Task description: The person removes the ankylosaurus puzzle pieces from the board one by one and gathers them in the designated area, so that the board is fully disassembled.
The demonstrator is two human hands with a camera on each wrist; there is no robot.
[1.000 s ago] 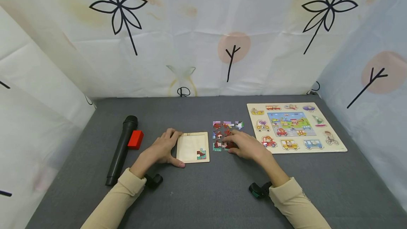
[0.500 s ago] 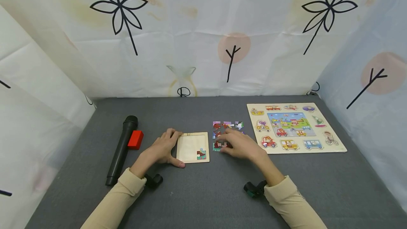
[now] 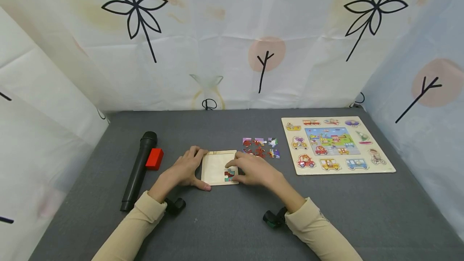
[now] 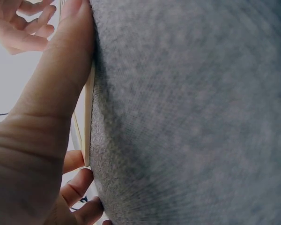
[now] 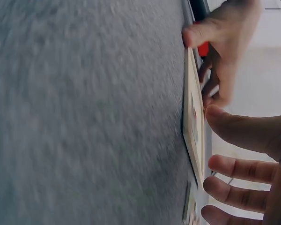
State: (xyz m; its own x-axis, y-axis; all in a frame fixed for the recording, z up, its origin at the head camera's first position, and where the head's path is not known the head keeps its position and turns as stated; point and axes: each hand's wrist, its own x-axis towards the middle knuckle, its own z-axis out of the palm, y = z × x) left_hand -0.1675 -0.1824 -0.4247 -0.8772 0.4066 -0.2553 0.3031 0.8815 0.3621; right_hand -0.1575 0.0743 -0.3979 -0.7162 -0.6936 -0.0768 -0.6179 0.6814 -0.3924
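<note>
A small square wooden puzzle tray (image 3: 213, 168) lies flat on the grey table. My left hand (image 3: 185, 169) holds it at the left side, thumb along the near edge and fingers at the far left corner. A red-and-green jigsaw piece (image 3: 229, 175) shows in the tray's lower right. Over that side hovers my right hand (image 3: 255, 170), thumb and fingers spread apart. In the right wrist view, nothing shows between the thumb (image 5: 239, 129) and fingers (image 5: 243, 168). Loose jigsaw pieces (image 3: 259, 142) lie right of the tray; my right hand hides the nearest row's place.
A black microphone (image 3: 139, 172) lies at the left, with a red block (image 3: 154, 159) against its right side. A large wooden vehicle puzzle board (image 3: 346, 166) lies at the right. White patterned cloth (image 3: 232, 71) stands behind the table.
My right hand has moved left, from above the loose pieces to above the tray's right side. The left hand and the tray have stayed in place.
</note>
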